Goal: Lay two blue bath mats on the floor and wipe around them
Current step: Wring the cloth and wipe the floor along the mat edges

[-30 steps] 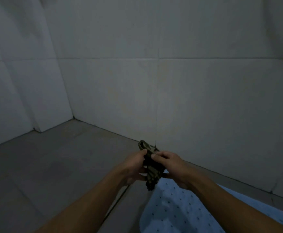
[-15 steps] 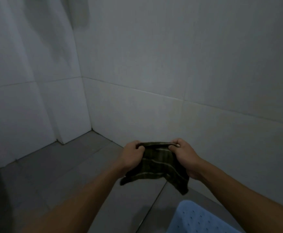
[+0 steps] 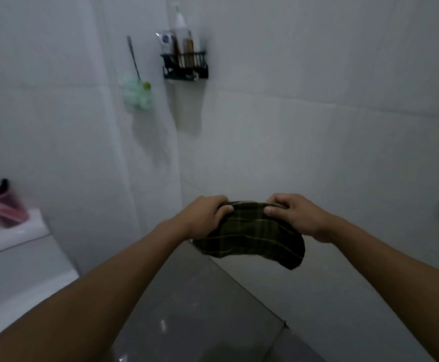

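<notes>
**Plainly: both hands on a plaid cloth, tiled corner**

Centre frame, slightly right: a dark green cloth (image 3: 249, 236), soft woven fabric with thin pale plaid lines, bunched along its top edge and sagging in a rounded fold below, one corner drooping lower right. Left hand (image 3: 205, 215) grips the top edge at the left end, fingers curled over, thumb pressed on the front. Right hand (image 3: 296, 212) pinches the right end the same way. Cloth held in the air, clear of the floor. No blue bath mats in view.

Walls (image 3: 317, 126): large smooth pale tiles, faint grout lines, meeting in a corner at centre. Floor (image 3: 200, 309): grey glossy tile, small highlights.

Upper centre: black wire caddy (image 3: 185, 67) fixed to the wall, holding upright bottles and a tube. Left of it, a pale green mesh puff (image 3: 136, 94) hangs on a cord.

Far left: white smooth ledge (image 3: 17, 236) carrying a blurred pink object (image 3: 4, 207) with a dark top.
</notes>
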